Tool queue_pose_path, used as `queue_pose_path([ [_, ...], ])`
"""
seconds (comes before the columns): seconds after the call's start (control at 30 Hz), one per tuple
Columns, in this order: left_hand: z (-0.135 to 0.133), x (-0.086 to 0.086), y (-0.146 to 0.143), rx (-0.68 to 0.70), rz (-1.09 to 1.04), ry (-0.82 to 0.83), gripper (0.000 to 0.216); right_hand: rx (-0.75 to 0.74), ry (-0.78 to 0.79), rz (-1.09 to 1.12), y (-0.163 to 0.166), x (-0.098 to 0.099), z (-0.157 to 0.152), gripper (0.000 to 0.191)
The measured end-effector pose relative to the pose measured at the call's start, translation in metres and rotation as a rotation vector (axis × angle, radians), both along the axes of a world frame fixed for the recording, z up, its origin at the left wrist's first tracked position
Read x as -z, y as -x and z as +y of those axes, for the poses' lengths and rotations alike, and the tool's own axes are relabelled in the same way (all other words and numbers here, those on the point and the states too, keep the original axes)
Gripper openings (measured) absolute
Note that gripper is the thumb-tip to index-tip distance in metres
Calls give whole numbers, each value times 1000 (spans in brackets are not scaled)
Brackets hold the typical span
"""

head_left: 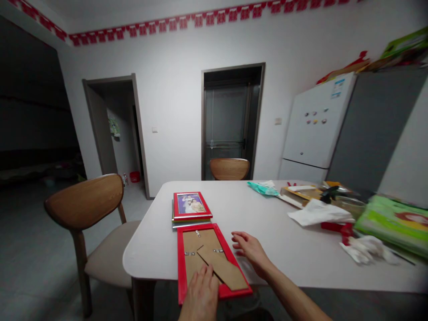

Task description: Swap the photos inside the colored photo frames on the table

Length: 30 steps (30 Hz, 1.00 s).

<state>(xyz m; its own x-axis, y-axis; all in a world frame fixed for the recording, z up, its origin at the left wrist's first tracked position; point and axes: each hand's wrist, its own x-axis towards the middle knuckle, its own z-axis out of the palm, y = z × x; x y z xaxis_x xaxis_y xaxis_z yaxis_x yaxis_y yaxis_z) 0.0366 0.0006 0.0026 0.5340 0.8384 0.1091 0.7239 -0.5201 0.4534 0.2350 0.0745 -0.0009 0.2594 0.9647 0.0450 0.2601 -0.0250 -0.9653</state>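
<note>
Our left hand [199, 290] lies flat, fingers together, holding nothing, on the frame [181, 267] at its six o'clock end. Our right hand [249, 249], open and empty, rests on the counter [284, 240] just beside its three o'clock edge. We should press evenly so it cannot slide. It is red, face down, stand [222, 266] flat, near the counter's edge.

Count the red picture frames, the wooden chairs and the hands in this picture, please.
Red picture frames: 2, the face-down frame and the photo frame
Wooden chairs: 2, the left chair and the far chair
Hands: 2, the left hand and the right hand
Total: 6
</note>
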Motion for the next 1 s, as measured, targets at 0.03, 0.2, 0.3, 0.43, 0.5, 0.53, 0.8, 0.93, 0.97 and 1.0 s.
queue_pose_path([
  [0.03,-3,-4,1,2,-69,-27,42,-26,17,168,2,2,-10,32],
  [0.2,-21,-31,-13,-85,-613,-88,30,-312,87,610,45,2,-51,39],
  [0.3,-25,-46,-30,-132,-942,52,29,-289,5,782,71,-2,-60,40],
  [0.43,-9,-61,-45,-81,-1262,221,55,-36,-181,830,54,-9,-57,45],
  [0.5,6,-63,-51,-58,-1341,285,61,51,-138,754,20,-12,-49,53],
  [0.53,14,-61,-55,-52,-1354,316,61,117,-87,677,0,-13,-44,55],
  [0.8,43,1,-95,-210,-615,226,51,123,96,-403,-124,-12,8,37],
  [0.93,52,8,-104,-214,-475,156,51,144,104,-541,-136,-6,26,34],
  [0.97,55,7,-105,-206,-444,139,49,155,107,-581,-136,-5,29,35],
  [1.0,57,7,-105,-198,-414,122,48,167,110,-622,-136,-5,32,35],
])
